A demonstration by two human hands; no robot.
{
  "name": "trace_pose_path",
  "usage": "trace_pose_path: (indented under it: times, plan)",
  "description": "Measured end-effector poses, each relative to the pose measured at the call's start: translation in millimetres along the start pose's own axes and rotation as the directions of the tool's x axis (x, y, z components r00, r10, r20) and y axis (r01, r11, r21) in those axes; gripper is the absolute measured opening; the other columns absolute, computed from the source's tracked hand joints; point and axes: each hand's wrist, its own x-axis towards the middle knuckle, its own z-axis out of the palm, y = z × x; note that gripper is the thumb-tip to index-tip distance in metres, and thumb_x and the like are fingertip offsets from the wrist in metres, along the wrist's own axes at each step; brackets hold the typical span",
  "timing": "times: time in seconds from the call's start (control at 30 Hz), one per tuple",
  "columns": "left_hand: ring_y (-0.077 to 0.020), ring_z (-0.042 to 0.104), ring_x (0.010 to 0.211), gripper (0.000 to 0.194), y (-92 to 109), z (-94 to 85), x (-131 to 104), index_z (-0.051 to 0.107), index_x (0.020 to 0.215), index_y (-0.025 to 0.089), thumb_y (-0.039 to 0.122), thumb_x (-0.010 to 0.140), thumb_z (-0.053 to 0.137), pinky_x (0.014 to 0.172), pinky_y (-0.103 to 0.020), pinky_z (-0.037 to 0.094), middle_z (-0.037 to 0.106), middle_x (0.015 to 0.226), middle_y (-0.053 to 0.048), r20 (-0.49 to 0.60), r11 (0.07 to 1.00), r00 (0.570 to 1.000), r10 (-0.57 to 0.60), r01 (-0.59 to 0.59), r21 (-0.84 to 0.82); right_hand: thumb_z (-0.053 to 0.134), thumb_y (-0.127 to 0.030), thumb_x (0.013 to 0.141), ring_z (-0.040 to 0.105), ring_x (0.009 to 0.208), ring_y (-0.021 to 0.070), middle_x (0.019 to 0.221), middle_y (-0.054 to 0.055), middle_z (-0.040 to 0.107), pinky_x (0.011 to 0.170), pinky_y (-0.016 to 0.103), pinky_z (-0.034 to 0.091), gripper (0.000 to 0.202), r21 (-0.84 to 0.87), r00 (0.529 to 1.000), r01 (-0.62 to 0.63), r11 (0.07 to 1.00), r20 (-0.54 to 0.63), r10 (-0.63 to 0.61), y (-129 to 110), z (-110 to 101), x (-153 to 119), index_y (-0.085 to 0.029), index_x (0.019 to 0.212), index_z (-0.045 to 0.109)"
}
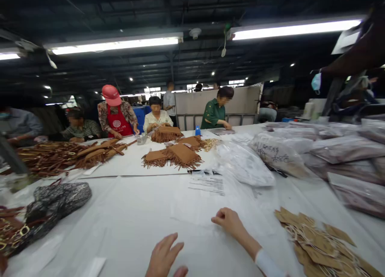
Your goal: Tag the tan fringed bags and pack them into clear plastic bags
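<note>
My left hand (165, 256) is low in the head view, fingers spread and slightly bent, holding nothing above the white tabletop (120, 225). Farther forward and to the right, my right hand (230, 223) is closed, thumb and fingertips together. Whatever may be pinched there is too small to make out. Its fingertips are over or on the lower part of a clear plastic bag (192, 207), which lies flat with printed black lines near its top. Brown paper tags (319, 241) with white strings are heaped right of my right hand.
Fringed brown suede pieces (182, 154) lie beyond the bag. Crumpled clear plastic (245, 162) and stacked bagged goods (345, 148) fill the right side. Brown straps (45, 158) and a black-and-white patterned bundle (60, 199) lie left. Several people work across the table, one in a red apron (118, 118).
</note>
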Motion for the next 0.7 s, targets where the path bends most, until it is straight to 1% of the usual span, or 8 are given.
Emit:
trace_pose_path:
  times: [0.1,0.2,0.27,0.33,0.4,0.5,0.6,0.7]
  plan:
    - [-0.0246,0.055,0.12,0.034,-3,9.9,37,0.059,0.122,0.024,0.035,0.091,0.051,0.098,-0.042,0.052,0.06,0.129,-0.012,0.072,0.995,0.997,0.027,-0.02,-0.1,0.072,-0.024,0.063,0.061,0.076,0.0189,0.082,0.005,0.068,0.067,0.026,0.04,0.015,-0.03,1.0,-0.006,1.0,0.012,0.006,4,17,21,-0.018,0.076,0.068]
    - [-0.0233,0.052,0.124,0.035,12,27.2,65,0.056,0.124,0.023,0.032,0.092,0.047,0.103,-0.044,0.048,0.057,0.133,-0.011,0.212,0.975,0.977,0.031,0.017,-0.223,0.063,-0.024,0.073,0.06,0.077,0.0178,0.08,0.005,0.068,0.068,0.027,0.038,0.009,-0.033,0.999,0.0,0.999,0.038,0.002,11,26,28,-0.018,0.074,0.068]
    - [-0.0235,0.048,0.127,0.038,23,44.4,80,0.052,0.128,0.021,0.031,0.092,0.047,0.107,-0.045,0.043,0.053,0.137,-0.011,0.298,0.958,0.946,0.126,-0.038,-0.284,0.055,-0.025,0.08,0.06,0.077,0.0165,0.08,0.004,0.069,0.07,0.026,0.038,0.017,-0.015,0.998,0.022,1.0,0.062,-0.021,16,28,30,-0.018,0.075,0.069]
    - [-0.0258,0.044,0.131,0.046,29,64.7,90,0.046,0.134,0.019,0.033,0.091,0.051,0.109,-0.046,0.039,0.047,0.143,-0.012,0.378,0.947,0.898,0.227,-0.113,-0.3,0.051,-0.025,0.082,0.059,0.076,0.0156,0.079,0.004,0.07,0.071,0.025,0.037,0.022,0.005,0.995,0.042,0.999,0.086,-0.042,20,28,33,-0.018,0.073,0.069]
    - [-0.0299,0.037,0.135,0.058,30,85.2,96,0.038,0.14,0.017,0.041,0.089,0.054,0.111,-0.051,0.035,0.041,0.147,-0.014,0.454,0.957,0.858,0.239,-0.131,-0.257,0.05,-0.024,0.082,0.057,0.071,0.0148,0.073,0.003,0.069,0.068,0.025,0.036,0.024,0.02,0.994,0.042,0.999,0.097,-0.044,23,29,37,-0.017,0.066,0.066]
    - [-0.0348,0.03,0.138,0.071,27,109.0,95,0.031,0.144,0.016,0.055,0.088,0.049,0.111,-0.059,0.028,0.034,0.151,-0.015,0.525,0.983,0.837,0.155,-0.077,-0.167,0.051,-0.025,0.079,0.052,0.061,0.0136,0.061,0.001,0.063,0.061,0.025,0.032,0.025,0.051,0.996,0.005,0.999,0.085,-0.009,28,33,44,-0.017,0.057,0.06]
    - [-0.0358,0.028,0.139,0.072,23,119.7,88,0.027,0.146,0.018,0.061,0.09,0.038,0.112,-0.065,0.021,0.031,0.152,-0.014,0.537,0.989,0.835,0.119,-0.053,-0.137,0.05,-0.029,0.079,0.047,0.056,0.0126,0.054,0.0,0.058,0.057,0.026,0.03,0.029,0.117,0.998,-0.047,0.992,0.041,0.043,32,38,52,-0.017,0.053,0.054]
    - [-0.0342,0.03,0.138,0.068,24,120.9,83,0.026,0.145,0.017,0.058,0.092,0.034,0.111,-0.068,0.015,0.034,0.151,-0.016,0.519,0.99,0.846,0.121,-0.067,-0.122,0.04,-0.038,0.085,0.045,0.053,0.0129,0.053,0.001,0.054,0.054,0.027,0.031,0.038,0.218,0.992,-0.107,0.97,-0.049,0.12,37,38,58,-0.019,0.053,0.048]
